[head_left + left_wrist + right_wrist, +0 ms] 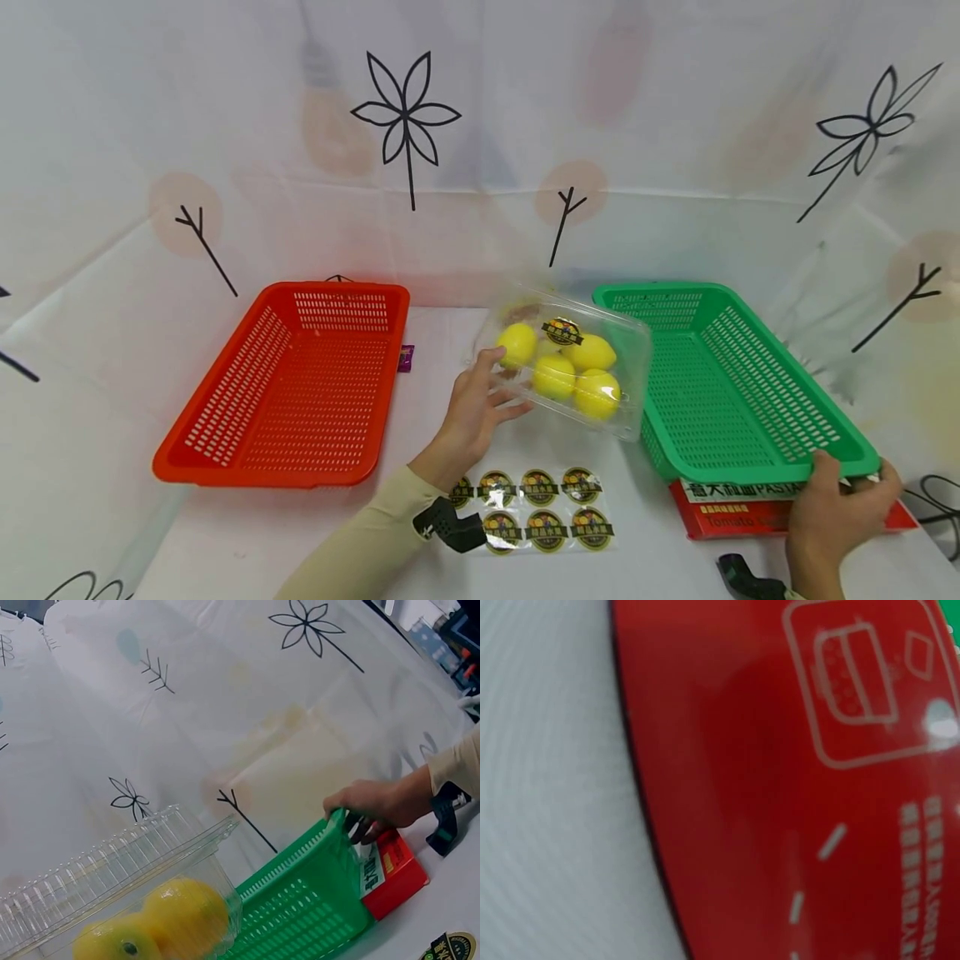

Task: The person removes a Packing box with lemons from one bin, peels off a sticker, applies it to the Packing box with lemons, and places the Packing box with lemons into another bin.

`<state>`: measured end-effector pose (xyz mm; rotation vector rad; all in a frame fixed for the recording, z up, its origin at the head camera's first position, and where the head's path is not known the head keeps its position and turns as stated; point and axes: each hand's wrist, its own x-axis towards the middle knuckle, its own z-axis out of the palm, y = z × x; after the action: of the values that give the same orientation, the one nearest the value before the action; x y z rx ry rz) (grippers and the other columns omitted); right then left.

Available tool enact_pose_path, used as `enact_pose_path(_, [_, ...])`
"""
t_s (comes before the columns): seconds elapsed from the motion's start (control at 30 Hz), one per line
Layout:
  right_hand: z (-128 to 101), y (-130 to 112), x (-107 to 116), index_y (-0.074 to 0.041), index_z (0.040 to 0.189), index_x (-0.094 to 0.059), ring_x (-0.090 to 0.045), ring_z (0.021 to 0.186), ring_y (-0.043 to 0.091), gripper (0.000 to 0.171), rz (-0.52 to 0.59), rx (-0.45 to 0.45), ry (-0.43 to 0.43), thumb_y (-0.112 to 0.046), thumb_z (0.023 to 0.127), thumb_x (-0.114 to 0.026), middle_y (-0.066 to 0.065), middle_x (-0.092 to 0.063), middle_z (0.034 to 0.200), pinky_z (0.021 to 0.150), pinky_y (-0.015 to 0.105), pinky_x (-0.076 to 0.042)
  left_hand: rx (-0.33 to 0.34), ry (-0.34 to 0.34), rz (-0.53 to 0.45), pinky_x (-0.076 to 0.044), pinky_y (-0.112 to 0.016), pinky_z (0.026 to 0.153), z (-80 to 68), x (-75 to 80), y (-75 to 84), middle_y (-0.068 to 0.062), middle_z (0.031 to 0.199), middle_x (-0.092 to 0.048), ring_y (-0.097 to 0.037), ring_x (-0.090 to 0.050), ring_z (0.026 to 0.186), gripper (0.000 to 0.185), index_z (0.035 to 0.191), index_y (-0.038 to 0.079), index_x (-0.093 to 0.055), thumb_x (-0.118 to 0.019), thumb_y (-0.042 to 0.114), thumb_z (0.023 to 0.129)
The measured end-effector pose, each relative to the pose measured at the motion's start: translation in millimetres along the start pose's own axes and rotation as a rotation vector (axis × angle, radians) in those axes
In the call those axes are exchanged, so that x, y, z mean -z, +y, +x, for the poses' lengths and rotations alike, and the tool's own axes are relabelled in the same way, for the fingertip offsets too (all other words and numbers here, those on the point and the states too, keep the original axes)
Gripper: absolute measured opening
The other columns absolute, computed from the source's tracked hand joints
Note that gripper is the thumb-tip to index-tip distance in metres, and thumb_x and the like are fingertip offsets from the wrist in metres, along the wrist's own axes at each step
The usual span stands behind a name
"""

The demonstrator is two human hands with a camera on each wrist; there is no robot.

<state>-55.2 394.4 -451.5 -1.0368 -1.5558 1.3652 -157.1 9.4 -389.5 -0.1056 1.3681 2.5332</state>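
Observation:
A clear plastic clamshell box (633, 350) holding several yellow lemons (555, 377) is tilted in the air, with a round black-and-gold sticker (562, 331) on its lid. My left hand (480, 408) grips the box by its left side, thumb in front. To the right, the green basket (697, 477) overlaps the box's edge in the head view. My right hand (843, 508) holds the basket's front right corner by the rim. Under that corner lies a red carton (735, 523). The right wrist view is filled by the carton's red side (720, 787).
An empty red basket (300, 478) stands on the left, with a small purple packet (406, 358) beside it. A sheet of round stickers (545, 529) lies at the front middle of the white table (240, 542). A patterned cloth (480, 242) hangs behind.

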Motion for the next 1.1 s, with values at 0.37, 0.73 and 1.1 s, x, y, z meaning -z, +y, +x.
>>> enact_pose_path(0.37, [1.6, 0.1, -1.5, -0.024, 0.151, -0.041, -0.051, 0.104, 0.000, 0.054, 0.051, -0.019, 0.001, -0.018, 0.100, -0.060, -0.006, -0.054, 0.132, 0.097, 0.019, -0.038, 0.020, -0.016, -0.007, -0.056, -0.059, 0.091, 2.5, -10.0, -2.9, -0.029, 0.130, -0.050, -0.038, -0.068, 0.104, 0.059, 0.130, 0.000, -0.051, -0.071, 0.043, 0.095])
enact_pose_path(0.73, [0.1, 4.0, -4.8, -0.025, 0.153, -0.038, -0.051, 0.116, 0.003, 0.053, -0.008, 0.038, -0.002, -0.019, 0.102, -0.055, -0.006, -0.050, 0.141, 0.108, 0.023, -0.040, 0.065, -0.028, 0.012, -0.057, -0.053, 0.091, 11.5, -15.1, 3.7, -0.024, 0.134, -0.046, -0.037, -0.057, 0.109, 0.075, 0.142, 0.000, -0.041, -0.075, 0.045, 0.093])
enact_pose_path(1.1, [-11.1, -6.1, -5.2, -0.025, 0.155, -0.037, -0.049, 0.115, 0.000, 0.054, -0.074, 0.032, 0.007, -0.022, 0.103, -0.052, -0.007, -0.050, 0.143, 0.108, 0.021, -0.038, 0.071, -0.024, 0.110, -0.056, -0.048, 0.095, 15.7, -21.8, 8.3, -0.025, 0.142, -0.044, -0.032, -0.060, 0.091, 0.105, 0.164, 0.004, -0.011, -0.078, 0.041, 0.092])
